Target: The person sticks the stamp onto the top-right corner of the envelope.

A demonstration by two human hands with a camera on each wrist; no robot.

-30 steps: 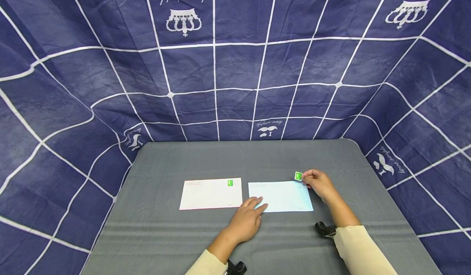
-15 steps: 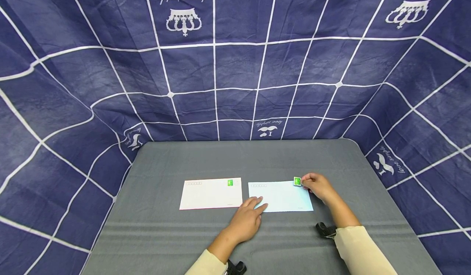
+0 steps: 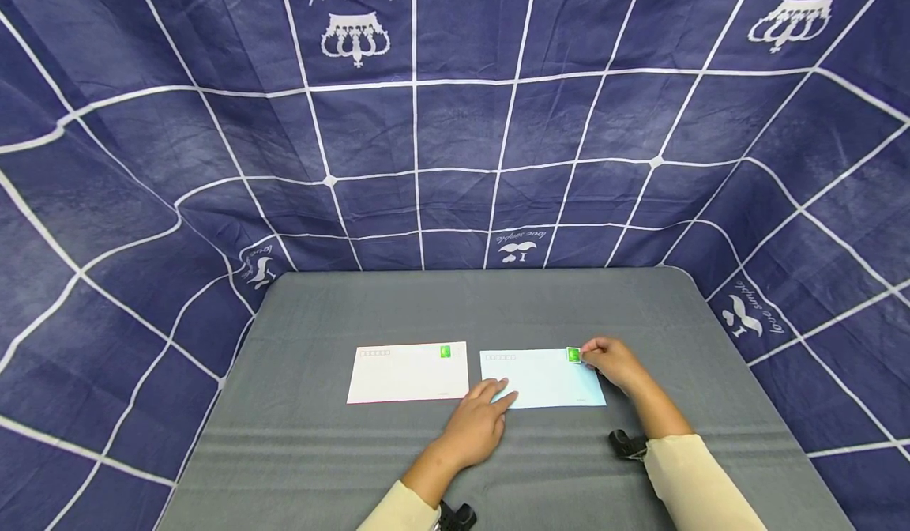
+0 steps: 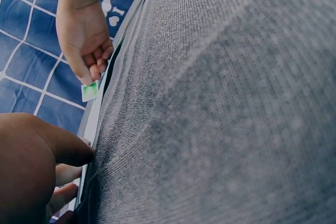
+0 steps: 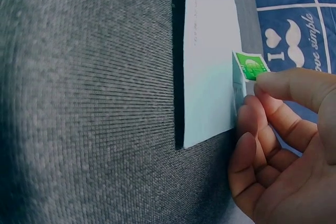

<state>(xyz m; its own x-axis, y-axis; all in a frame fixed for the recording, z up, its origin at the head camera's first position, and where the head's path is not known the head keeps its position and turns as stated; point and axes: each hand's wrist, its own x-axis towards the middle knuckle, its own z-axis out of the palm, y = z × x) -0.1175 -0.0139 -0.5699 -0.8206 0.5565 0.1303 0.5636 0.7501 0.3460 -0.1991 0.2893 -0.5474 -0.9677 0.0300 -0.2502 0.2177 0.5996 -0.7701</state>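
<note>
A green postage stamp with a white border is pinched by its edge between thumb and forefinger of my right hand. In the right wrist view it stands tilted over the top right corner of a pale blue envelope. My left hand rests with its fingers spread on the lower left corner of that envelope. To the left lies a white envelope bearing a similar green stamp near its upper right corner.
Both envelopes lie side by side on a grey cloth-covered table. A blue curtain with white grid lines hangs behind the table and along its sides. Black devices are strapped at both wrists.
My right hand has brought the stamp down and slightly left, from above the pale blue envelope's top edge to over its upper right corner. The left hand has stayed put.
</note>
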